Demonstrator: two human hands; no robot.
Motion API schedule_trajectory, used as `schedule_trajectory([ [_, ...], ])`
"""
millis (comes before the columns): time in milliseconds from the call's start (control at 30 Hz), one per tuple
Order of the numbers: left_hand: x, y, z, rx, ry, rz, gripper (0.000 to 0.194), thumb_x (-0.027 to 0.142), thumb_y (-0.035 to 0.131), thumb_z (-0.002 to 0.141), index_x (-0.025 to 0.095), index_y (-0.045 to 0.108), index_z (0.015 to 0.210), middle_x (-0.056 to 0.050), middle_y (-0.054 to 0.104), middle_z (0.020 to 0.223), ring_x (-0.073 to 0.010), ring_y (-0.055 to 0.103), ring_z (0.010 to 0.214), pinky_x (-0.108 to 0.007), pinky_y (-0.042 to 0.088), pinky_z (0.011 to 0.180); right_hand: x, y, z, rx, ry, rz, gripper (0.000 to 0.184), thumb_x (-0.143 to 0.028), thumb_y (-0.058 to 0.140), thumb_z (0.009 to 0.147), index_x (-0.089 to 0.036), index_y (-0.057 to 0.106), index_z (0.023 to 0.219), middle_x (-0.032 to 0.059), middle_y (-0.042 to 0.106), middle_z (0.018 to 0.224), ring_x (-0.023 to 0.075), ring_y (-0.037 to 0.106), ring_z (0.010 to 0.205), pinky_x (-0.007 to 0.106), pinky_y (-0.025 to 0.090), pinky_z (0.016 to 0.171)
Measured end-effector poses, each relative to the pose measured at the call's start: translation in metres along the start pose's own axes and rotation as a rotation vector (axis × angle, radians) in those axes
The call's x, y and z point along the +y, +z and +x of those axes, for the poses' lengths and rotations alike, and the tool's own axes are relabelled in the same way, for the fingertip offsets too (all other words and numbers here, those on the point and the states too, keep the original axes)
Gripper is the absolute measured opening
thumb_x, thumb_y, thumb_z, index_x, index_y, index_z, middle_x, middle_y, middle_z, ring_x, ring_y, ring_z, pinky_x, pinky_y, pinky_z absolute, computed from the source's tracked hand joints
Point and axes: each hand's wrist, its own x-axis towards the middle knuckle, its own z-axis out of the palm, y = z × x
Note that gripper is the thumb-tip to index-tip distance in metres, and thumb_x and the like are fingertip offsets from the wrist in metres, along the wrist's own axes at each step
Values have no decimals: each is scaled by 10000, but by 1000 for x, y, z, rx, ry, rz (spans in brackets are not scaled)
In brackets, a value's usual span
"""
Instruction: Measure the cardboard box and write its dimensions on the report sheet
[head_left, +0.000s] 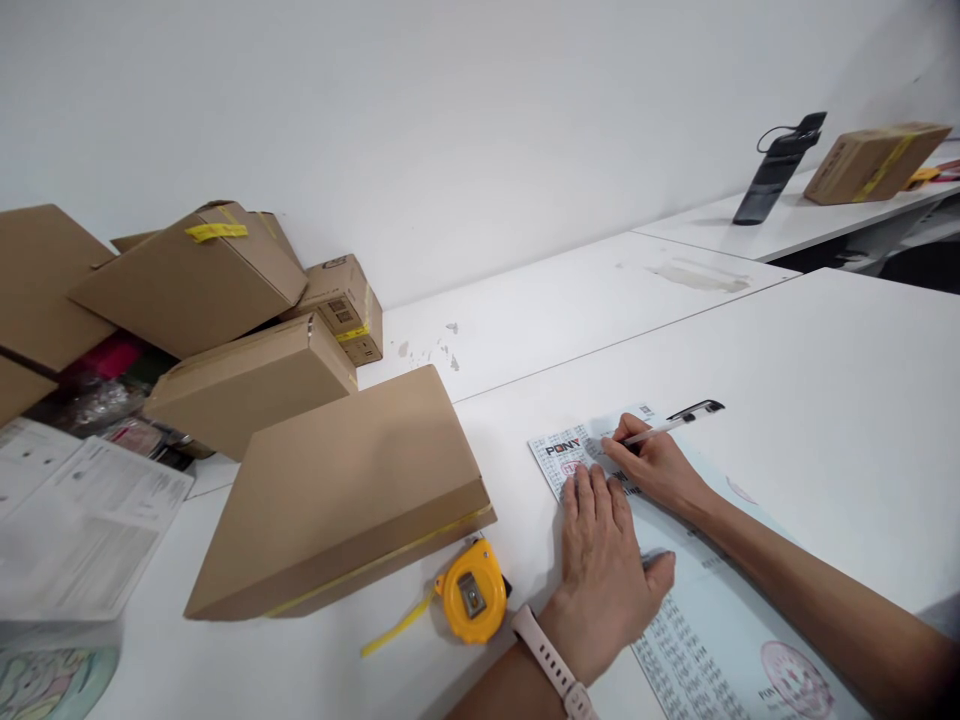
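A pale blue printed paper (694,610), marked PONY in its top corner and bearing red round stamps, lies on the white table. My left hand (604,560), with a pink watch band on its wrist, rests flat on the paper, fingers extended. Just beyond it, my right hand (656,465) is closed around a pen (671,424) with a clear barrel and black cap end. The pen slants up to the right; its tip is hidden behind my fingers near the paper's top. Left of my left hand sits a yellow tape measure (472,592) with a short length of tape out.
A closed cardboard box (349,480) lies beside the tape measure. More boxes (199,280) are stacked at the left, above printed sheets (90,530). Far right, a dark water bottle (780,170) stands near another taped box (874,165). A white wall (450,130) rises behind.
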Motion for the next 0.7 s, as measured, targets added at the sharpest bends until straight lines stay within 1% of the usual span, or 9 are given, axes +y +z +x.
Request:
schedule_trajectory([
  [100,0,0,0,-1,-1,4,836,610,234,1015,-23,245,1561,-232,174,1657,-362,36,1531,-528,166,1257,-1,0,0,-4,-6,2,286,-368,605,869,-248,423,682,-64,412,570,126,370,531,290,319,531],
  [233,0,1,1,-5,-1,-19,839,603,255,1015,-36,243,1558,-247,159,1653,-373,23,1529,-531,149,1260,-5,0,-1,-6,-3,1,316,-427,614,864,-249,424,685,-68,406,546,122,369,506,288,309,510],
  [400,1,-1,1,-8,-7,-3,842,615,243,1011,-21,247,1562,-230,184,1658,-364,48,1535,-530,164,1258,-9,0,-1,1,3,-14,362,-496,616,858,-252,416,680,-71,393,520,122,355,492,290,306,497],
  [500,1,-2,0,-10,-1,10,846,619,240,1012,-24,247,1561,-231,183,1657,-366,62,1538,-529,171,1259,-7,0,0,4,-3,-14,352,-484,614,860,-253,416,682,-68,399,525,124,362,493,292,308,499],
  [700,1,-1,0,0,-1,8,843,614,241,1015,-26,242,1563,-229,171,1658,-362,51,1539,-522,162,1263,-3,0,0,-12,-2,-5,299,-403,608,860,-251,420,683,-66,409,542,124,363,509,292,308,513],
])
